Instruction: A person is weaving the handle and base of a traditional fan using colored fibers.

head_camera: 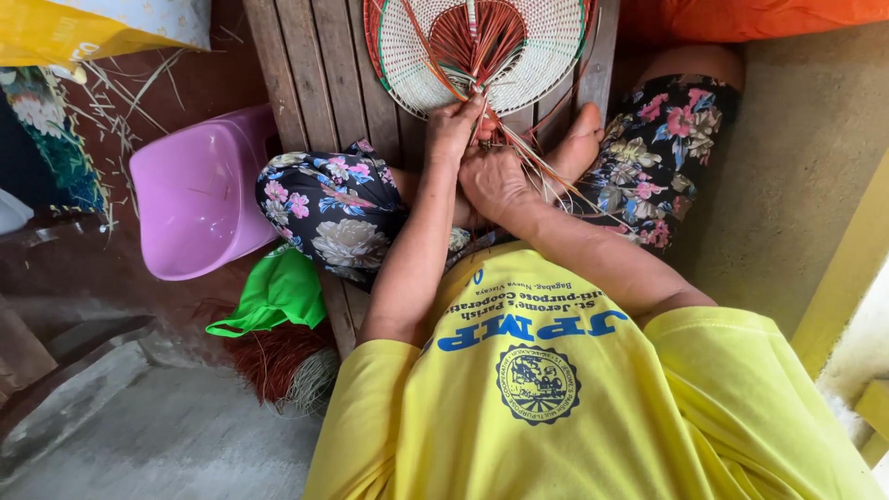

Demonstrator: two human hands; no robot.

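Woven in white with a red-brown centre and a green and red rim, a round fan [482,46] lies flat on a wooden bench [315,83] at the twelve o'clock edge of the view, directly beyond a seated person's two hands. The left hand [452,130] sits at the fan's six o'clock point, fingers closed around the gathered strips where they leave the weave. The right hand [495,181] lies just beside it at four o'clock, touching it, fingers curled shut on the same bundle of loose strips [546,167], which trails away toward four o'clock across a bare foot [579,143]. Both forearms run up from the yellow shirt [556,398] at six o'clock and meet below the fan. Crossed legs in dark flowered trousers [333,208] frame the hands at nine and three o'clock.

At nine o'clock from the hands, well apart, a pink plastic seat [194,199] rests off the bench. A green cloth [278,296] lies at seven o'clock, touching the trouser leg, with a bundle of red-brown and pale fibres [287,366] just below it on the grey floor [157,435]. Orange fabric [741,18] crosses the one o'clock corner, and a yellow bag [74,28] fills the eleven o'clock corner.
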